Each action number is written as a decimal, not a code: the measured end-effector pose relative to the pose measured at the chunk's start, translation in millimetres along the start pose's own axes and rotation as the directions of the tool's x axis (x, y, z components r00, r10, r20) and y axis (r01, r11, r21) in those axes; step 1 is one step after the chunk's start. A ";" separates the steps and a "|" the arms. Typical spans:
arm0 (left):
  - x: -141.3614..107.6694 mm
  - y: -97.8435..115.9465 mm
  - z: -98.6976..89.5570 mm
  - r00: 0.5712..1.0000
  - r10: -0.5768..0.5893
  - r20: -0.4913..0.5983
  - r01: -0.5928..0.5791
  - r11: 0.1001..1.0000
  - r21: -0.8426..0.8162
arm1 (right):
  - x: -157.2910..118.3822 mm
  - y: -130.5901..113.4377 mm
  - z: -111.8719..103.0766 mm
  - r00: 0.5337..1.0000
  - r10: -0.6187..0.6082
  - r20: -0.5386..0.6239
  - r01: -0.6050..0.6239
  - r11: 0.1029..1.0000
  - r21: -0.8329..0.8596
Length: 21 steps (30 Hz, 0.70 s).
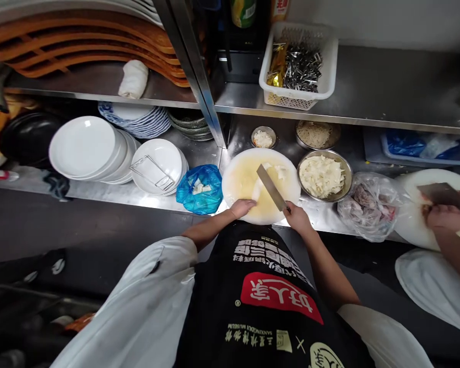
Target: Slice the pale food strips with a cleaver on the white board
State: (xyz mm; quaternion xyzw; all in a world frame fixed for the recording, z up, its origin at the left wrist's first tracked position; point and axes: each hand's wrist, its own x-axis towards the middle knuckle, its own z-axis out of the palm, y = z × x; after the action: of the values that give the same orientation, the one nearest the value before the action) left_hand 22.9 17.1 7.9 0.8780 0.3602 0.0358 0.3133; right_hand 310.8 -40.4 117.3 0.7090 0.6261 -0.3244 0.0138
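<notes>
My right hand grips the handle of a cleaver, its blade slanting up and left over the round white cutting board. A long pale piece of food lies on the board beside the blade. At the near end of that piece, my left hand has its fingers together and holds it with the fingertips. More pale slices lie on the board beyond the cleaver. To the right stands a metal bowl heaped with pale slices.
A blue plastic bag with pale scraps sits left of the board, near stacked white plates. Behind are a small bowl of chopped food and a basket of packets. Right, a co-worker's hand holds a cleaver beside a clear bag.
</notes>
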 end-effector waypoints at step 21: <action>-23.2 -8.4 9.6 0.985 0.146 -0.095 -0.144 0.989 0.029 | 15.1 -30.0 14.0 0.983 0.165 -0.085 -0.165 0.986 0.000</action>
State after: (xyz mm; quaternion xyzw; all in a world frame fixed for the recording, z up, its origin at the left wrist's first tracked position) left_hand 3.4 1.5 -0.9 0.9025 0.3105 0.0969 0.2822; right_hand 277.8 -26.6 110.7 0.7715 0.5663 -0.2897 0.0165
